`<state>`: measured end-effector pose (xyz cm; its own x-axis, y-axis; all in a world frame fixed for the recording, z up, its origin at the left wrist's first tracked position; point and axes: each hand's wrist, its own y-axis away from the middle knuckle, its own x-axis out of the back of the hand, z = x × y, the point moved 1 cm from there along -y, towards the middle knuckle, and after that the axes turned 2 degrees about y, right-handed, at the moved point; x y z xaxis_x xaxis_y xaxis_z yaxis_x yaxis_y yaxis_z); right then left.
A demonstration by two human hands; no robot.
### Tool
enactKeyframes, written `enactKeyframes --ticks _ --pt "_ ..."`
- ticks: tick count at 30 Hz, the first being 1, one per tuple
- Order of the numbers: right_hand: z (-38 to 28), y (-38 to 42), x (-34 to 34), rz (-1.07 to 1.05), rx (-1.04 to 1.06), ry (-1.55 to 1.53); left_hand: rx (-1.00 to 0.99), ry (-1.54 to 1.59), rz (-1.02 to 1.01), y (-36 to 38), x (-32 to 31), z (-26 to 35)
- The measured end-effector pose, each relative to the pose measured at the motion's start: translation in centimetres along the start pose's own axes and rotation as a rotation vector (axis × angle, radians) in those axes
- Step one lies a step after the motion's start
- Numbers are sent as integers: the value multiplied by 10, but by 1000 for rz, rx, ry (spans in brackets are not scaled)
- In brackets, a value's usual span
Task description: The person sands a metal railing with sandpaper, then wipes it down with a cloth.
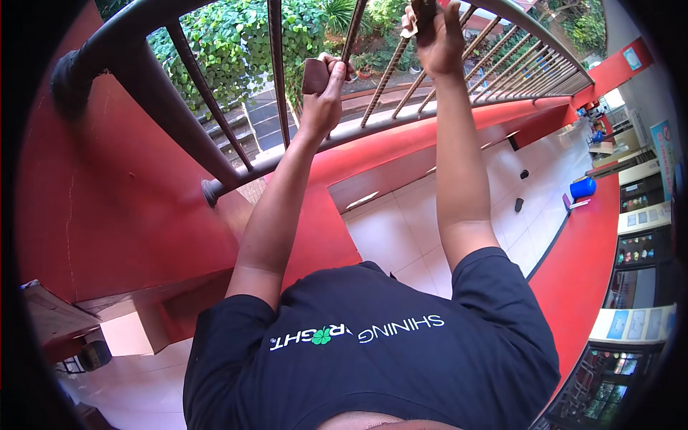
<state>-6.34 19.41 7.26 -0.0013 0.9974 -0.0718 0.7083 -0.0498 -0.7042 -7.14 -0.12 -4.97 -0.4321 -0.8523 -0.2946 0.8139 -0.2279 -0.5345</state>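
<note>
My left hand (325,100) is closed at one of the dark upright bars of a metal railing (276,72). A flat reddish-brown piece (314,77), perhaps sandpaper, is gripped in it, sticking out on the left side. Higher and to the right, my right hand (439,50) is raised by the railing's upper part, its fingers curled round a dark brown, folded-looking piece (424,13). The top edge of the view cuts off part of that piece. Several bars near this hand look rough and rusty brown.
The railing stands on a red ledge (387,143), with green plants (236,50) beyond it. A red wall (122,186) is at left. On the tiled floor (408,229) lie two dark objects. A blue container (583,188) sits on a red surface at right.
</note>
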Motion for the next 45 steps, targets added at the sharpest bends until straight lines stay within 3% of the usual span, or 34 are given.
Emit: enactKeyframes --ticks 1,3,5,7,9,11,14,15,17,18,19,20,21,23,24,25,27,28,29,31,33,35,37,39,40,41,42,44,45 --pt "19 16 -1 37 -1 -79 -13 -38 2 -2 1 -3" --pt "90 96 7 119 -205 -89 -87 -113 -19 -5 3 -6" --pt "151 171 4 186 -315 78 -55 -128 -37 -4 5 -1" --pt "141 153 20 77 -435 146 -38 -83 -42 -5 6 2" --pt "64 73 7 145 -223 -71 -19 -35 -54 -4 4 4" --pt "-2 4 3 -49 15 74 -33 -66 -41 -4 4 3" --pt "26 29 0 90 -51 -58 4 -17 1 -1 -1 6" --pt "60 70 1 114 -151 -59 -5 -15 -3 -6 -1 7" --pt "159 178 9 116 -261 293 -45 -25 -10 -1 -1 5" --pt "154 192 1 184 -351 215 -64 -27 -20 -4 0 6" --pt "153 191 -6 243 -431 131 -61 -14 -3 -3 -1 9" --pt "148 164 5 37 -373 350 -53 15 0 -7 0 11" --pt "122 131 -2 123 -359 208 -25 47 -6 -4 0 7" --pt "47 48 1 149 -122 -49 -43 -14 -12 -2 2 5" --pt "0 14 -7 58 -27 9 -69 -79 -16 -3 2 5" --pt "-2 0 7 -53 -39 1 -64 -77 -18 -1 0 3" --pt "29 29 4 107 -74 -167 -62 -60 3 -2 0 1" --pt "67 65 12 136 -183 -79 -23 -110 27 0 -2 8" --pt "112 114 25 3 -304 -87 -35 -103 32 -1 -1 3" --pt "161 197 0 267 -394 -77 -93 -59 7 0 -2 7" --pt "162 178 19 57 -463 21 -43 -54 -24 -2 1 10" --pt "107 103 21 -54 -379 -233 -41 -49 -40 1 1 5" --pt "15 31 -2 46 -181 -143 -102 -126 -24 -4 4 -1" --pt "9 8 12 -48 -221 -199 -96 -106 -18 -3 2 -2" --pt "14 19 -1 116 -183 -241 -76 -102 -6 -2 1 -3" --pt "32 37 -1 68 -157 -220 -58 -96 10 -1 1 -4" --pt "66 70 10 -2 -208 -161 -63 -94 16 -4 1 -2" --pt "167 170 32 71 -418 51 -76 -56 -8 -3 0 4" --pt "174 205 15 169 -437 76 -80 -40 -21 -1 0 6"
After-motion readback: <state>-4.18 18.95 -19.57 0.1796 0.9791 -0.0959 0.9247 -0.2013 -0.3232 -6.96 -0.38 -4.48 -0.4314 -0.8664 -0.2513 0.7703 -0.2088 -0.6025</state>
